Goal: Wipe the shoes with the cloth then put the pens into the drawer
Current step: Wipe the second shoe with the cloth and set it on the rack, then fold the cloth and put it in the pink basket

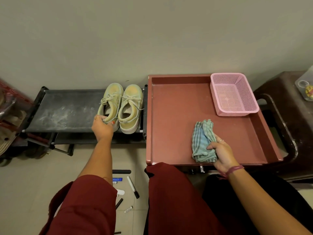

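Two pale green lace-up shoes stand side by side at the right end of a black shoe rack [67,112]. My left hand [102,127] grips the heel of the left shoe [112,100]; the right shoe [131,107] stands untouched beside it. My right hand [221,154] holds a crumpled blue-green checked cloth [202,139] on the red-brown cabinet top [177,116]. Several pens lie on the floor tiles between my knees, among them a white marker with a black cap [133,187] and a black pen [119,203]. A metal drawer handle [201,168] shows under the cabinet's front edge.
A pink mesh basket [234,94] sits at the cabinet top's far right corner. A dark brown plastic chair [284,126] stands right of the cabinet. Bags and clutter [10,116] lie left of the rack. A plain wall runs behind everything.
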A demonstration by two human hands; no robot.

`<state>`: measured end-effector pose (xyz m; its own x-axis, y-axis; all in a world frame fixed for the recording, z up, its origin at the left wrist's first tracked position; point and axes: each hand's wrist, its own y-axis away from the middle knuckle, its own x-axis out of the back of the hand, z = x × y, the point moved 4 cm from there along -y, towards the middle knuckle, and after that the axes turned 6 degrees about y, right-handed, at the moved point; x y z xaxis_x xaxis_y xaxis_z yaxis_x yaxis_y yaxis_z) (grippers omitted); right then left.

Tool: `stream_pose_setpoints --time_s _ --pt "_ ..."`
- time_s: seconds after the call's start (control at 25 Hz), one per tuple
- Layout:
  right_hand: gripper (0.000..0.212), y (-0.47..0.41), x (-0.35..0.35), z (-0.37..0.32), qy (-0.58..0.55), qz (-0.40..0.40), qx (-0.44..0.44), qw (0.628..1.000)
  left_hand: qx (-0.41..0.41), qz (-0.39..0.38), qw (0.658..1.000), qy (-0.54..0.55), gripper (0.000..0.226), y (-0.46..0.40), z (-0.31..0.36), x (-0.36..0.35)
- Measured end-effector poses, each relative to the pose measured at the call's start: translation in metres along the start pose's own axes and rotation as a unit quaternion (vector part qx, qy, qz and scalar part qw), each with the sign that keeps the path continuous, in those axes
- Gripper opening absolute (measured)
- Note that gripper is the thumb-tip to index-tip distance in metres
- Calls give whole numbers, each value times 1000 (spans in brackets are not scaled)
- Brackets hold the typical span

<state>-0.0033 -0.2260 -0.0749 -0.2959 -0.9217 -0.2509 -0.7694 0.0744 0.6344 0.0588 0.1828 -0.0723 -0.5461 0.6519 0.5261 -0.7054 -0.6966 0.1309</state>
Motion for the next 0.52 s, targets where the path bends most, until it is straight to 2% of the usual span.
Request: stream_pose_setpoints --time_s 0.12,0.24,0.36,0.52 --pt "66 4 -2 1 -26 3 4 1000 -9 -41 999 24 28 -2 -7 2" --pt "65 6 -1 1 -46 11 4 999 -12 -30 996 88 46 7 -12 6" --pt "65 15 1 -4 -62 7 8 998 -5 36 990 138 46 36 -2 13" --pt "62 26 4 -10 -95 4 8 995 -39 139 969 199 37 81 20 19"
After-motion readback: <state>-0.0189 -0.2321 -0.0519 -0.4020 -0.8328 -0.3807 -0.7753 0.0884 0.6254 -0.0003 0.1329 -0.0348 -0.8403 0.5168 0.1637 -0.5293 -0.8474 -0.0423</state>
